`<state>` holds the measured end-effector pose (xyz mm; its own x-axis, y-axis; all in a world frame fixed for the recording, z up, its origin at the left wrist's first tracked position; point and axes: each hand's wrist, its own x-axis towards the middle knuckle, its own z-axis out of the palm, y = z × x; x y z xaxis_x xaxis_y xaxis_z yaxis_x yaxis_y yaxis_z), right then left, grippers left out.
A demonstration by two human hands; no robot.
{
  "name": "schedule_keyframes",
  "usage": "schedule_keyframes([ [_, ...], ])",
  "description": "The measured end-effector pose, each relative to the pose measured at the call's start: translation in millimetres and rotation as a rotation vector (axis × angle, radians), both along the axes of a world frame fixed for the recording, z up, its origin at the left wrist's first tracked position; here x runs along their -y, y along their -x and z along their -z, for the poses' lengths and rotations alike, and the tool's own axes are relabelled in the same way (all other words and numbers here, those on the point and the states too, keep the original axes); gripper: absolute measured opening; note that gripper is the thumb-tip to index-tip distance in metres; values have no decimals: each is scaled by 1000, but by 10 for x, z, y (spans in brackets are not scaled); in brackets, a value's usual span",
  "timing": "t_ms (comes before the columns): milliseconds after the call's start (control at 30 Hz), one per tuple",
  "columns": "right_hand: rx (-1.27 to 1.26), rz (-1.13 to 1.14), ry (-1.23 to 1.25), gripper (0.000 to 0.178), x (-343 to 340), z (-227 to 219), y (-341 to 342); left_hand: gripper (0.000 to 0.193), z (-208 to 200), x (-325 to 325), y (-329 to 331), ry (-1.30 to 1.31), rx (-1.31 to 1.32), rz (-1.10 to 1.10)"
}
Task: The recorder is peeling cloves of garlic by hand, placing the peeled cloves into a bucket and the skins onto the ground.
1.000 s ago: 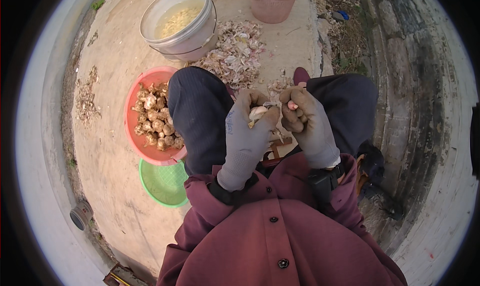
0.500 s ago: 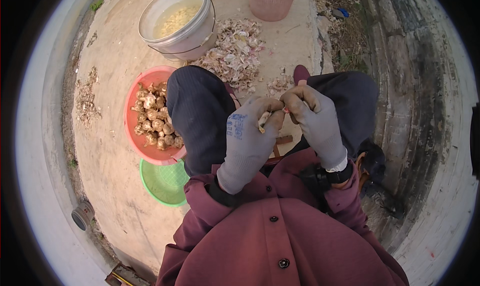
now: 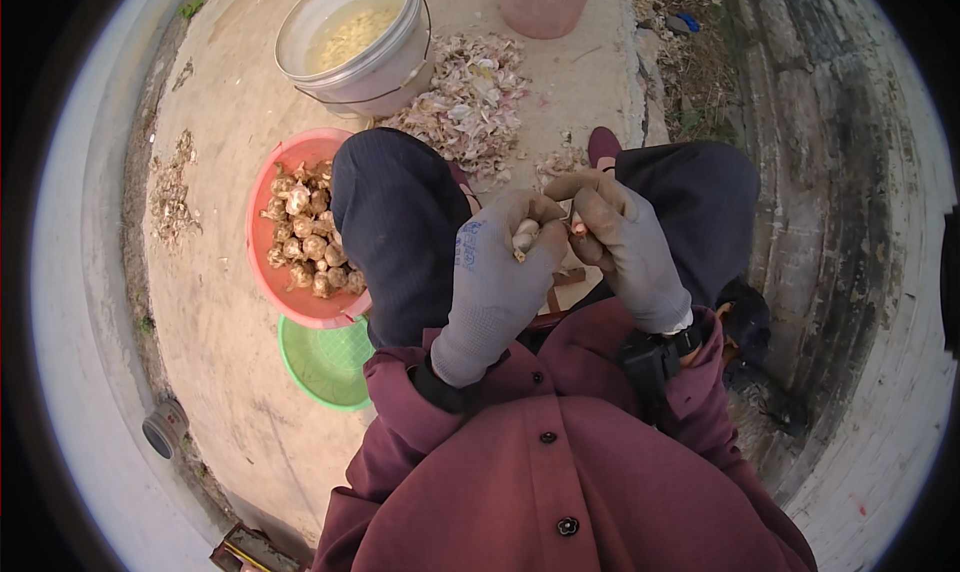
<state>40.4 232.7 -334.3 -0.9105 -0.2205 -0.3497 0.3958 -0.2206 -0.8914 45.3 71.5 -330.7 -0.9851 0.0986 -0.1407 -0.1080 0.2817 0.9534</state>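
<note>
Garlic (image 3: 525,234) sits in the left hand (image 3: 493,270), clasped between thumb and curled fingers, a grip closed just enough to steady it, I judge, while its pale side is left exposed; the right hand (image 3: 638,255) meets it over the lap, fingers bent toward the thumb, with a small pinkish spot at the tips (clove or bare fingertip, I cannot tell), so whether it has hold of anything is unclear; the gloves (image 3: 465,347) probably spare the skin. Beside the left knee (image 3: 392,187), a green basket (image 3: 322,369) tucks against the near edge of an orange-pink basin (image 3: 283,302), which keeps whole bulbs (image 3: 312,249) loosely together, presumably for an easy reach; farther out, peelings (image 3: 475,100) lie heaped beside the white bucket (image 3: 388,84), whose liquid holds pale cloves (image 3: 350,44), perhaps to keep them moist; a pink bucket (image 3: 545,14) stands beyond. Compared with half a second ago, the fingertips are slightly farther apart, and the left hand's piece shows more openly; the containers stay put.
</note>
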Motion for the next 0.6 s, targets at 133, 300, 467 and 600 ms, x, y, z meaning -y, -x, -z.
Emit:
schedule_keyframes([
  [133, 20, 9, 119, 40, 41, 28, -14, 14, -9, -6, 2, -39, -8, -71],
  [300, -55, -3, -68, 43, 70, 21, -24, 12, 21, -8, -22, -145, 117, -80],
  [467, -50, 157, -106, 38, 76, 30, -69, 13, 52, 6, -11, -222, 189, -128],
  [600, -104, 211, -116, 28, 145, 78, -104, 14, 44, -1, -17, -165, 129, -139],
])
